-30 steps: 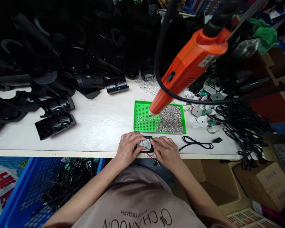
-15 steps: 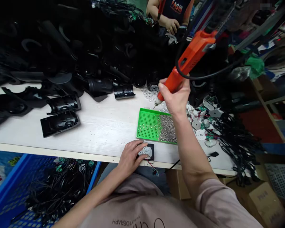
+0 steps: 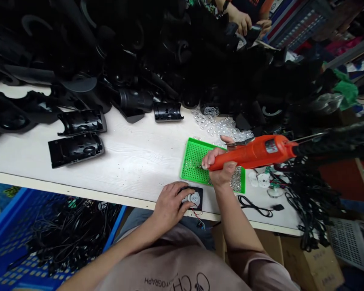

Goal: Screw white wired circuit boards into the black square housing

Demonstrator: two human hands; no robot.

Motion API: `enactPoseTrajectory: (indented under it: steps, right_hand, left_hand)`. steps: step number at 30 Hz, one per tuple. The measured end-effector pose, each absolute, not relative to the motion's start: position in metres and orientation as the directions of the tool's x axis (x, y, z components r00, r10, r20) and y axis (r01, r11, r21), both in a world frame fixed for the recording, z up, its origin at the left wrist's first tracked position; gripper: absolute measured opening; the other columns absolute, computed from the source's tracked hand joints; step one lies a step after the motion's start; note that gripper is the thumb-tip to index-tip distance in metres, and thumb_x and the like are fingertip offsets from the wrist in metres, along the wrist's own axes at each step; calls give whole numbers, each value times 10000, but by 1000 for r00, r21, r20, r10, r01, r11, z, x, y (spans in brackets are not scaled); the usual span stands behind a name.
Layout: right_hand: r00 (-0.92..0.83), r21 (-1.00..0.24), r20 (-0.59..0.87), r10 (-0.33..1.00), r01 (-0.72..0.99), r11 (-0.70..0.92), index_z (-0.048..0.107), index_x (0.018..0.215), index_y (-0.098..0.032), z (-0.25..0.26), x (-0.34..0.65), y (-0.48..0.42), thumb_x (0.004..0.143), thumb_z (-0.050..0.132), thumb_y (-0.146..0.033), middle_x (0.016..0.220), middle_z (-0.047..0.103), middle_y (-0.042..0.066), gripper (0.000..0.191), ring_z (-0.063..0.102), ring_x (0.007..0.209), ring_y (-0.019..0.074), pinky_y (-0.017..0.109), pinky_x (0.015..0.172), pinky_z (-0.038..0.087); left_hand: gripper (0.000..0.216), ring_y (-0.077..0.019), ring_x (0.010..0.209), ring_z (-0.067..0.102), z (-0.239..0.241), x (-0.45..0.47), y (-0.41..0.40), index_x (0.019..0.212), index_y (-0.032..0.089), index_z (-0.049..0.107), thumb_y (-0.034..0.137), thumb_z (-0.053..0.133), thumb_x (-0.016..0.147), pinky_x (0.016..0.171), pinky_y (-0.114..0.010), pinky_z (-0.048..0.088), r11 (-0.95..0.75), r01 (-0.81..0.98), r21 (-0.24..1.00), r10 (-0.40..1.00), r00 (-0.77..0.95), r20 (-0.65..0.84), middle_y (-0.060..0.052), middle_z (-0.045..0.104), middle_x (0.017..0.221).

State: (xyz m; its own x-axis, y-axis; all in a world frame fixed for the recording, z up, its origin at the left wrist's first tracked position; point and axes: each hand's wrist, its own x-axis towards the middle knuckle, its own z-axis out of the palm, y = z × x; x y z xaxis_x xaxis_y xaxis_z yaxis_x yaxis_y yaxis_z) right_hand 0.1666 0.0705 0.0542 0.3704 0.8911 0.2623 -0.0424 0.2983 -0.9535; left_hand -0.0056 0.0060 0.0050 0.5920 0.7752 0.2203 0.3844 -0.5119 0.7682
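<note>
My right hand (image 3: 221, 165) is wrapped round an orange electric screwdriver (image 3: 257, 151), tilted almost flat, its tip over a green perforated tray (image 3: 190, 158). Small metal screws (image 3: 237, 178) cover the tray's right part, partly hidden by my hand and wrist. At the table's front edge my left hand (image 3: 170, 204) grips a small light-grey motor-like part (image 3: 194, 198) between thumb and fingers. That part sits on a black square block (image 3: 199, 205), and thin red and dark wires hang from it over the edge.
Black plastic shells (image 3: 75, 149) lie on the left, with a dark heap of them behind. Clear plastic pieces (image 3: 227, 127) sit beyond the tray. Black cables (image 3: 309, 206) pile up on the right. A blue basket (image 3: 6, 242) stands below; across the table are another person's hands (image 3: 242, 22).
My right hand has brought the screwdriver down from above the tray's far edge to over the tray, swinging it from steep to nearly flat. My left hand keeps its grip. The camera view has shifted slightly.
</note>
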Motion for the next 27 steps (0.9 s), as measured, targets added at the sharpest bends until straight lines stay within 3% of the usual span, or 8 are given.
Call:
enactPoseTrajectory:
  steps: [4, 11, 15, 20, 23, 27]
  right_hand:
    - [394, -970, 215, 893, -19, 242, 463, 1101, -290, 50, 167, 72, 643, 506, -808, 508, 385, -98, 693, 371, 346, 122, 278, 368, 358]
    - [287, -929, 304, 908, -121, 349, 478, 1005, -292, 40, 165, 72, 729, 585, -668, 511, 422, -101, 478, 377, 355, 102, 239, 368, 339]
    - [252, -948, 299, 921, -35, 317, 482, 1040, -303, 41, 162, 73, 712, 594, -679, 514, 415, -97, 512, 380, 362, 105, 250, 369, 344]
    - [393, -953, 302, 869, 114, 280, 445, 1231, -337, 93, 163, 59, 735, 439, -775, 513, 346, -94, 661, 335, 341, 110, 267, 356, 332]
    - [430, -951, 301, 851, 75, 299, 477, 1218, -338, 119, 163, 34, 710, 433, -811, 477, 339, -96, 696, 310, 308, 110, 284, 347, 336]
    - [453, -958, 237, 860, -36, 283, 537, 1149, -311, 108, 158, 1, 686, 534, -777, 464, 370, -94, 657, 330, 299, 115, 281, 339, 339]
  left_hand:
    - [262, -239, 1097, 572, 6, -6, 6, 1141, 238, 609, 361, 550, 918, 904, -412, 476, -506, 389, 770, 768, 609, 197, -84, 628, 1148]
    - [256, -237, 1093, 566, 7, -6, 7, 1134, 233, 611, 357, 539, 922, 893, -402, 470, -508, 390, 768, 767, 611, 197, -83, 624, 1138]
    - [261, -235, 1090, 567, 6, -6, 7, 1142, 231, 615, 348, 542, 921, 897, -395, 467, -507, 388, 770, 766, 613, 195, -85, 622, 1137]
    - [274, -236, 1088, 572, 2, -6, 8, 1150, 230, 612, 362, 545, 919, 891, -394, 466, -528, 374, 762, 760, 608, 228, -88, 626, 1132]
    - [278, -241, 1083, 573, -1, -6, 7, 1156, 233, 608, 368, 541, 922, 889, -398, 465, -539, 378, 752, 760, 604, 241, -90, 623, 1142]
    - [286, -244, 1092, 572, -3, -5, 7, 1162, 228, 600, 376, 535, 926, 899, -401, 457, -562, 386, 731, 753, 604, 260, -94, 621, 1148]
